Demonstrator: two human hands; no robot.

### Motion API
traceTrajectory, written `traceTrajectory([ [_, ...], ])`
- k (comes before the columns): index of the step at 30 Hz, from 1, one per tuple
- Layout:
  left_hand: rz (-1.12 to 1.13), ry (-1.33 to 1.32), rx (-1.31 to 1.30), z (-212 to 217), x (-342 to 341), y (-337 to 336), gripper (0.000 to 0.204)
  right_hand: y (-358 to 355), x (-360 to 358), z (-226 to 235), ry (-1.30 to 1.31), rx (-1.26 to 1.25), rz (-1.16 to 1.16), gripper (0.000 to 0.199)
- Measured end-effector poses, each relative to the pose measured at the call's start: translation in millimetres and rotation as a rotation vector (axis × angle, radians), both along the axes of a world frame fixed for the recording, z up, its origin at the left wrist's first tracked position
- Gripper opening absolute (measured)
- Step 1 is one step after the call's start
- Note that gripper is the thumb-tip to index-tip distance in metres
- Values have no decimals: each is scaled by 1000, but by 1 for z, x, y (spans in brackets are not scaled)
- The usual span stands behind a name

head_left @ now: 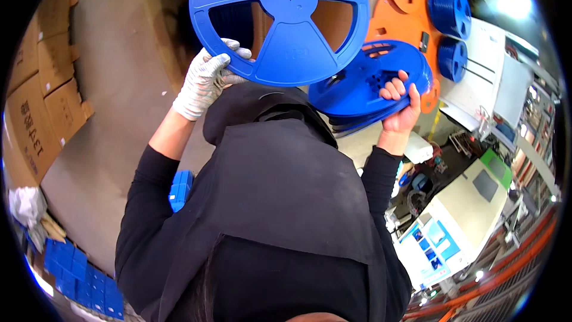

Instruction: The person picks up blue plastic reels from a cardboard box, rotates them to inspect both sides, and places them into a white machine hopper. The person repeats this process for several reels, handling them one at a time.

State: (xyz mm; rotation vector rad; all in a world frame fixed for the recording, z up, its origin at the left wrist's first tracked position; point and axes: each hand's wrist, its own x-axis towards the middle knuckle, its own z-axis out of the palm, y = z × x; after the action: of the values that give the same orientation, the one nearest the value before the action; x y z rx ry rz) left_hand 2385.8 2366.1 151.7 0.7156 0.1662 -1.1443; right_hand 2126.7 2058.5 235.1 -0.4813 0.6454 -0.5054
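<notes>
My left hand (205,80), in a whitish knit glove, grips the lower left rim of a large blue plastic reel (292,53). The reel's flat face is turned toward me, with a small hub hole and wide cut-outs. Bare, my right hand (402,110) curls its fingers over the edge of several stacked blue reels (351,92). This stack lies tilted, just right of and partly behind the large reel. Through the large reel's cut-outs, brown cardboard (329,24) and more dark blue reel edges show.
Cardboard boxes (56,68) line the far left. An orange panel (390,24) carries smaller blue reels (450,12) at the upper right. A cream and green machine (471,203) stands at the right. Blue boxes (83,277) are at lower left; a small blue piece (180,191) lies by my left elbow.
</notes>
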Motion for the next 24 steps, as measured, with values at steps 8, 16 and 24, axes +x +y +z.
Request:
traceTrajectory([
  [8,149,76,-60,-16,4,28,29,2,-19,-8,-32,99,-97,41],
  [16,145,13,49,-14,-3,36,30,0,-15,-3,289,25,-31,46],
  [24,129,-115,139,-19,-14,50,33,-7,-15,-23,398,55,3,42],
])
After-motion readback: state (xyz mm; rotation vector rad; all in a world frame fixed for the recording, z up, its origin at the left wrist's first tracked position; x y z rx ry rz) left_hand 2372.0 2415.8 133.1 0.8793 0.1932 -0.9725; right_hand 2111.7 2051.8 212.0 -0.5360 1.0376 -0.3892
